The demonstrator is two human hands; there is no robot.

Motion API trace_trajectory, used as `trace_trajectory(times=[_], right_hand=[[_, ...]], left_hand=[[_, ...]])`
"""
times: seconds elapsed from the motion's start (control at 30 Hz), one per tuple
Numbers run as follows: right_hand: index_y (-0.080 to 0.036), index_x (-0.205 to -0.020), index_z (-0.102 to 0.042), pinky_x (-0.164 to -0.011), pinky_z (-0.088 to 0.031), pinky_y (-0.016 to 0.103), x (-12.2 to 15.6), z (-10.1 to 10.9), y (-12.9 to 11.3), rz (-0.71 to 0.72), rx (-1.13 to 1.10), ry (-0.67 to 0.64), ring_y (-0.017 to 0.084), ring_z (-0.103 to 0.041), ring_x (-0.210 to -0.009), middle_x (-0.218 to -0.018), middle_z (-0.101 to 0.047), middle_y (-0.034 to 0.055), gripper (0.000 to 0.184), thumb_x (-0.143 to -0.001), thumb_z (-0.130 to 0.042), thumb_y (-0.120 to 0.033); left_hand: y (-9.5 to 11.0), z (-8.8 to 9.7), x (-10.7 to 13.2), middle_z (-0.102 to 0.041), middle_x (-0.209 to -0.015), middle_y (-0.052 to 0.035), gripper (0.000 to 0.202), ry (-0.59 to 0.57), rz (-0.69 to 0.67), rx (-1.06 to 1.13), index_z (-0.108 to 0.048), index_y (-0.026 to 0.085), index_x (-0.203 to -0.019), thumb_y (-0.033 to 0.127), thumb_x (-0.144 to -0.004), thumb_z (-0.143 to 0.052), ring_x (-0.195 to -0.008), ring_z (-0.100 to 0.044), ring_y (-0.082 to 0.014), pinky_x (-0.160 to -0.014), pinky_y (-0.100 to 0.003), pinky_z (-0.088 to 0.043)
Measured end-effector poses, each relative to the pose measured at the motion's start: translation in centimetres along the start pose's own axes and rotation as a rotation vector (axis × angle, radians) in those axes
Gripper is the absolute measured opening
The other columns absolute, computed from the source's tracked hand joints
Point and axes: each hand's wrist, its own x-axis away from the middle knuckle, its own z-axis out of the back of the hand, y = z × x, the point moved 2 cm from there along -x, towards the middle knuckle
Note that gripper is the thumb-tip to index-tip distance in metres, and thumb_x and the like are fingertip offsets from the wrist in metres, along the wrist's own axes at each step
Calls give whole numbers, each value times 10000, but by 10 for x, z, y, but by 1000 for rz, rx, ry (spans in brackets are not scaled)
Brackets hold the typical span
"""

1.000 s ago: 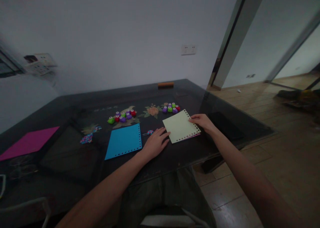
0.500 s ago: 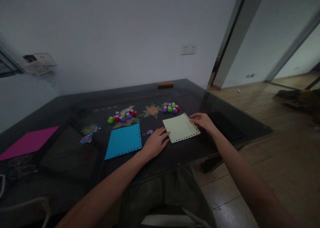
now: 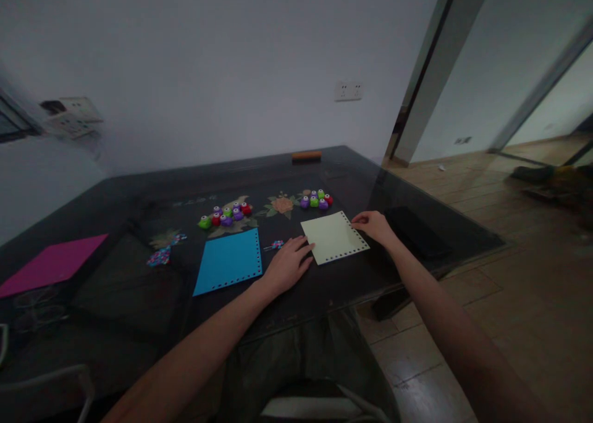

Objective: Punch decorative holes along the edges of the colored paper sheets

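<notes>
My left hand [image 3: 291, 261] lies flat on the dark table, fingers stretched out, their tips at the left edge of a cream sheet of paper [image 3: 332, 238]. The sheet has punched holes along its right and near edges. At its right edge, my right hand [image 3: 373, 225] pinches the paper between thumb and fingers. Left of my left hand is a blue sheet [image 3: 229, 261], also with punched holes on two sides. A small multicoloured patterned piece [image 3: 277, 244] with a thin stem lies between the blue sheet and my left fingers.
Small purple, green and red one-eyed figures stand in a left cluster [image 3: 226, 215] and a right cluster [image 3: 317, 199]. A magenta sheet [image 3: 53, 263] and patterned pieces [image 3: 160, 256] lie to the left. A black flat object [image 3: 417, 231] sits right, a brown bar [image 3: 306, 155] at the back.
The pinkish edge that showed beneath the cream sheet's near right corner is now barely visible. My right hand has shifted very slightly at the paper's edge; my left hand stays put.
</notes>
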Motion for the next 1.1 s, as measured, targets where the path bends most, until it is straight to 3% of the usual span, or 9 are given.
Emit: trace_trajectory(times=[0.33,0.6,0.77,0.9,1.0,1.1], right_hand=[[-165,-801,-728,-556,-415,239,1,1,1,-20,-6,-4,145,-587,-612,-690,-666,38,207,-656,-683,-306],[-155,-766,-722,-509,-424,227,4,3,-2,-33,-66,-3,121,-558,-523,-637,-664,38,181,-655,-676,-291],[-146,-769,-714,-490,-418,227,4,5,-5,-33,-99,18,110,-537,-474,-620,-660,34,205,-662,-665,-314],[-136,-758,-699,-480,-412,234,3,10,-15,1,-122,29,103,-518,-433,-618,-651,32,218,-689,-635,-333],[-134,-760,-689,-497,-416,240,3,17,-34,38,-155,50,103,-515,-424,-583,-632,22,212,-703,-623,-328],[-132,-760,-684,-507,-415,242,6,20,-62,97,-203,57,108,-524,-433,-547,-610,14,204,-713,-620,-320]], left_hand=[[4,6,1,-479,-1369,-127,448,-7,19,-8,-455,166,-1320,285,-889,-473,-1282,-416,-223,-1098,-424,-286],[4,7,0,-514,-1335,-108,402,8,12,0,-505,176,-1268,287,-883,-484,-1259,-439,-226,-1089,-424,-301],[-1,41,-4,-543,-1304,-97,358,108,13,0,-534,181,-1232,269,-894,-458,-1222,-475,-214,-1078,-420,-316],[-32,85,2,-616,-1197,-82,317,151,40,43,-581,181,-1159,283,-905,-421,-1114,-558,-193,-978,-362,-426],[-77,109,18,-655,-1122,-69,299,170,157,30,-618,202,-1090,317,-886,-433,-1065,-587,-215,-948,-397,-439],[-127,119,41,-677,-1074,-89,292,237,341,20,-659,188,-1012,327,-839,-470,-1021,-610,-243,-923,-396,-446]])
